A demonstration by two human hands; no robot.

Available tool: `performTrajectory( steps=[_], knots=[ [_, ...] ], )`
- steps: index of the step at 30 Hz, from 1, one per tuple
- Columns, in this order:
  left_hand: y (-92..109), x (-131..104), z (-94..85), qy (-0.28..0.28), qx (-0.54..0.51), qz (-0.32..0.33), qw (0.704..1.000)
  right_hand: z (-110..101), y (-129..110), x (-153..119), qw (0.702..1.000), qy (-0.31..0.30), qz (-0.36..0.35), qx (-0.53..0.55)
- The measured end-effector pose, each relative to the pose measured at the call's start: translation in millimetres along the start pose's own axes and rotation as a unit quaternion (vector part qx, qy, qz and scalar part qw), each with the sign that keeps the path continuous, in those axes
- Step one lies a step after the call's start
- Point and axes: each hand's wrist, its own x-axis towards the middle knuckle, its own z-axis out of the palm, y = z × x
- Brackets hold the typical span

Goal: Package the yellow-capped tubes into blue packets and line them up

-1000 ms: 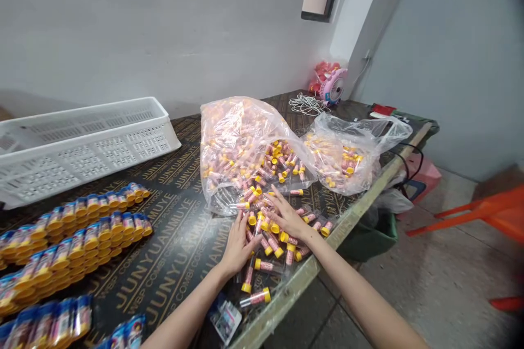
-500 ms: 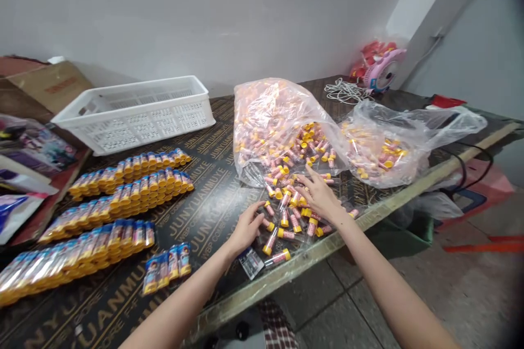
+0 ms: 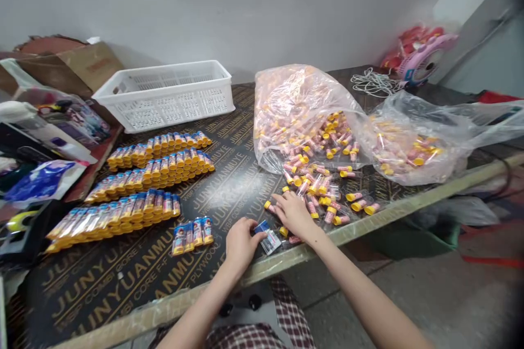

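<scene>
My left hand (image 3: 241,244) is at the table's front edge, its thumb and fingers closed at the left side of a small blue-and-white printed label (image 3: 269,239). Whether it grips one sheet or several is hidden. Just right of it, my right hand (image 3: 293,215) lies palm down with fingers stretched over the near side of a loose pile of clear tubes with yellow caps and pink contents (image 3: 313,204). A few tubes show beside and under its fingers. Left of my hands stands a short row of tubes with blue tops and printed wraps (image 3: 192,235).
Stacked rows of wrapped tubes (image 3: 118,212) fill the left. A white plastic basket (image 3: 176,103) stands behind them. Large clear bags of tubes (image 3: 295,103) lie beyond the pile, with another bag (image 3: 413,147) to the right. A pink fan (image 3: 428,62) and white cord (image 3: 374,83) are far right.
The view has turned left. My right hand has drawn back from the pile's middle to its near left side, and some tubes have shifted. My left hand has come to the label.
</scene>
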Motion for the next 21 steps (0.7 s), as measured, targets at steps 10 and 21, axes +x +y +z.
performTrajectory(
  steps=[10, 21],
  knots=[
    [-10, -5, 0.7, 0.022, -0.012, 0.024, 0.999, 4, -10, -22, 0.997, -0.050, 0.047, -0.028],
    [-3, -18, -24.6, 0.064, -0.446, -0.107, 0.886, -11, -30, -33, 0.949, 0.159, 0.075, 0.261]
  ],
)
